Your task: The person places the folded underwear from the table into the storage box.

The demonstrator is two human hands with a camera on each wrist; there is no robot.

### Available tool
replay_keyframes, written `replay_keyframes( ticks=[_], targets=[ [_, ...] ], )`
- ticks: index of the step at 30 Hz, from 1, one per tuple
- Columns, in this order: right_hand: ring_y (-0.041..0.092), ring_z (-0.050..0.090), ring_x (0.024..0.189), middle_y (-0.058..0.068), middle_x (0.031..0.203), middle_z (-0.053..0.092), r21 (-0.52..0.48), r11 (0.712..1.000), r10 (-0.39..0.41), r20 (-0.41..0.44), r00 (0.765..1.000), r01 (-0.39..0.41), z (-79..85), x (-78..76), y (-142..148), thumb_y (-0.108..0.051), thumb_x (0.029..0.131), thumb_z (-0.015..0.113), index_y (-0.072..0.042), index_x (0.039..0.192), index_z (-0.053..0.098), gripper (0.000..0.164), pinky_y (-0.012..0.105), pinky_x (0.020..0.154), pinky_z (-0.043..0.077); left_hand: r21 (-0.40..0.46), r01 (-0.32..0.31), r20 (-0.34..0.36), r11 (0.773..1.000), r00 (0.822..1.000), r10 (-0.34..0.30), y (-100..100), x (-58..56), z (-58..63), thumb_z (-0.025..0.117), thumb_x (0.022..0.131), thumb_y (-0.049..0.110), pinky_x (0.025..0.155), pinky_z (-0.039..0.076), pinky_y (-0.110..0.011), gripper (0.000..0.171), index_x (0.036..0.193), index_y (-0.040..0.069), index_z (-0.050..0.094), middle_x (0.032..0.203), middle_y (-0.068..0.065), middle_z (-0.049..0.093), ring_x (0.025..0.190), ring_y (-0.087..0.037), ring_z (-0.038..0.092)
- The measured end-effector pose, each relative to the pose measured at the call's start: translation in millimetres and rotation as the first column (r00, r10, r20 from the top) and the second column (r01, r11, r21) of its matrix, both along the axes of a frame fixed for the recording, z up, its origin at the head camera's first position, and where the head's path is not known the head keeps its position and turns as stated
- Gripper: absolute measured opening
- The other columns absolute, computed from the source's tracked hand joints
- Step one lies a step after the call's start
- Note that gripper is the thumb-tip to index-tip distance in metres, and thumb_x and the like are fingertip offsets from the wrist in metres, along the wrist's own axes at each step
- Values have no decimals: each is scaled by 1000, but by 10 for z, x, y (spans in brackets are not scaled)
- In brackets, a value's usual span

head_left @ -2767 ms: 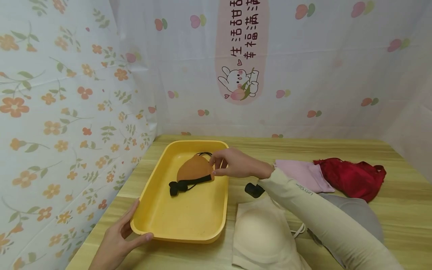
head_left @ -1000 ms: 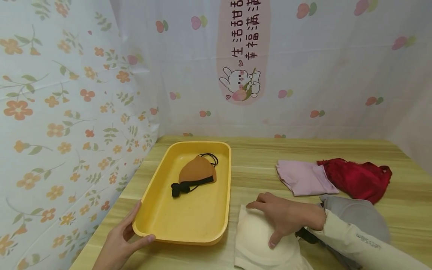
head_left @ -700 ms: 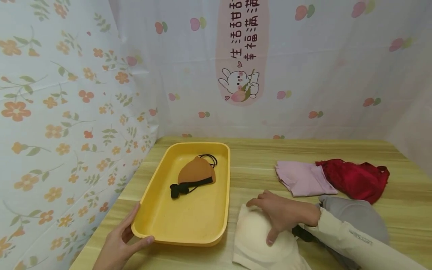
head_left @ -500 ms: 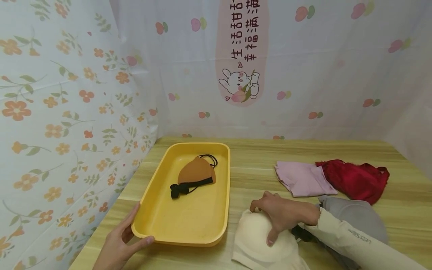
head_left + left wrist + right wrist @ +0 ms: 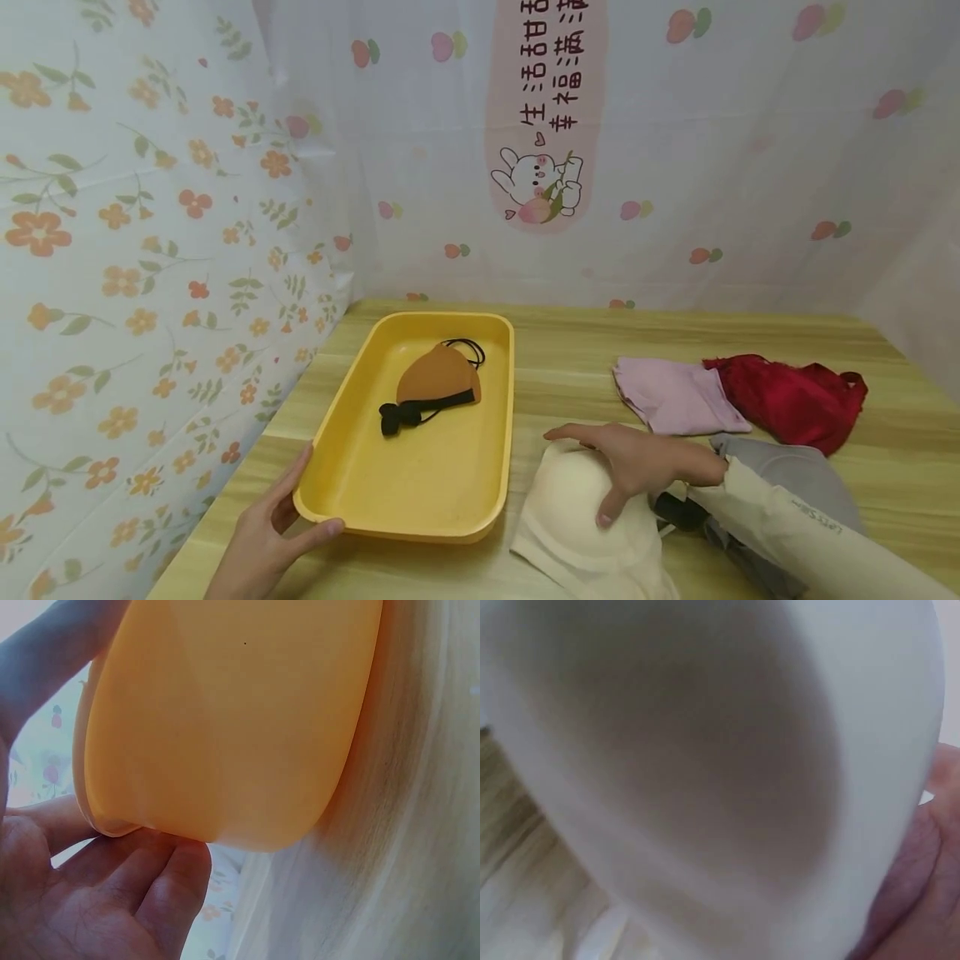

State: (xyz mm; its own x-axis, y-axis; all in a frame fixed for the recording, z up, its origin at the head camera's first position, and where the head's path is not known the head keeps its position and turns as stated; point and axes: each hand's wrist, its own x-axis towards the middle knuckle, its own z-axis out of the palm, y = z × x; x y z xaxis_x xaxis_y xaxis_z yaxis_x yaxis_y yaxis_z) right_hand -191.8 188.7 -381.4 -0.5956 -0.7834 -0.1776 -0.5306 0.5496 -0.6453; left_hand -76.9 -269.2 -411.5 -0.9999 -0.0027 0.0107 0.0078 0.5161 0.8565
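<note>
My left hand (image 5: 258, 537) holds the near left corner of a yellow plastic tray (image 5: 405, 492), thumb on the front rim and fingers along the side. The left wrist view shows the fingers (image 5: 169, 885) against the tray's outer wall (image 5: 232, 727). An orange-brown folded bra (image 5: 435, 377) with black trim and cords lies in the tray. Right of the tray, my right hand (image 5: 637, 462) grips a cream bra (image 5: 577, 508), thumb on the cup and fingers at its far edge. In the right wrist view, the bra's hollow inner side (image 5: 705, 750) faces the camera, its far edge raised.
A pale pink folded garment (image 5: 678, 398) and a red bra (image 5: 795, 400) lie at the back right of the wooden table (image 5: 555, 350). A grey bra (image 5: 795, 479) is partly under the right forearm. Patterned cloth (image 5: 420, 167) hangs behind and at the left.
The right hand has left the orange-brown bra in the tray and moved right to the cream bra, whose far edge has come up slightly. The left hand stays at the tray corner.
</note>
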Motion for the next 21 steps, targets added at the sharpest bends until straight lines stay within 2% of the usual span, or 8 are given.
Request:
replay_keyframes(
  ticks=[2, 6, 9, 13, 16, 21],
  targets=[
    [33, 51, 132, 11, 150, 49, -56, 998, 7, 39, 999, -5, -10, -31, 41, -32, 64, 95, -16, 154, 37, 109, 34, 107, 46, -13, -2, 2, 1000, 1000, 2, 5, -7, 12, 78, 89, 26, 93, 45, -2, 96, 163, 19, 16, 167, -16, 22, 121, 17, 45],
    [20, 58, 122, 14, 143, 54, -168, 986, 30, 147, 989, -5, -5, -80, 100, -24, 69, 93, -14, 148, 46, 92, 29, 102, 50, -27, -8, 14, 1000, 1000, 8, 7, -14, 22, 78, 89, 27, 93, 46, -2, 96, 163, 20, 15, 167, -16, 22, 129, 2, 50],
    [9, 63, 104, 17, 130, 62, -226, 974, 21, 213, 977, 28, 14, -90, 127, -16, 69, 92, -8, 140, 55, 80, 22, 88, 54, -15, -7, 19, 1000, 1000, 8, 10, -16, 24, 77, 90, 26, 93, 46, -2, 96, 163, 20, 15, 167, -16, 21, 126, 8, 49],
    [11, 66, 102, 19, 125, 66, -267, 959, -10, 295, 955, 92, 32, -75, 143, -12, 69, 91, -3, 138, 57, 77, 25, 84, 59, 13, -3, 24, 1000, 1000, 2, 13, -15, 18, 77, 90, 25, 93, 45, -2, 95, 163, 18, 15, 168, -16, 20, 118, 23, 43],
    [14, 69, 102, 19, 123, 68, -285, 950, -20, 354, 935, 128, 37, -56, 151, -9, 70, 90, -1, 138, 57, 76, 28, 83, 61, 24, -5, 26, 1000, 1000, 4, 16, -10, 12, 77, 90, 24, 93, 45, -1, 95, 163, 17, 16, 168, -16, 19, 116, 25, 41],
    [16, 71, 99, 17, 117, 72, -304, 939, -33, 384, 923, 160, 42, -30, 165, -8, 71, 90, 0, 132, 62, 68, 29, 82, 62, 32, -10, 25, 999, 1000, 9, 16, -6, 8, 77, 90, 23, 93, 44, -1, 95, 163, 18, 16, 168, -16, 19, 116, 25, 41]
  ],
)
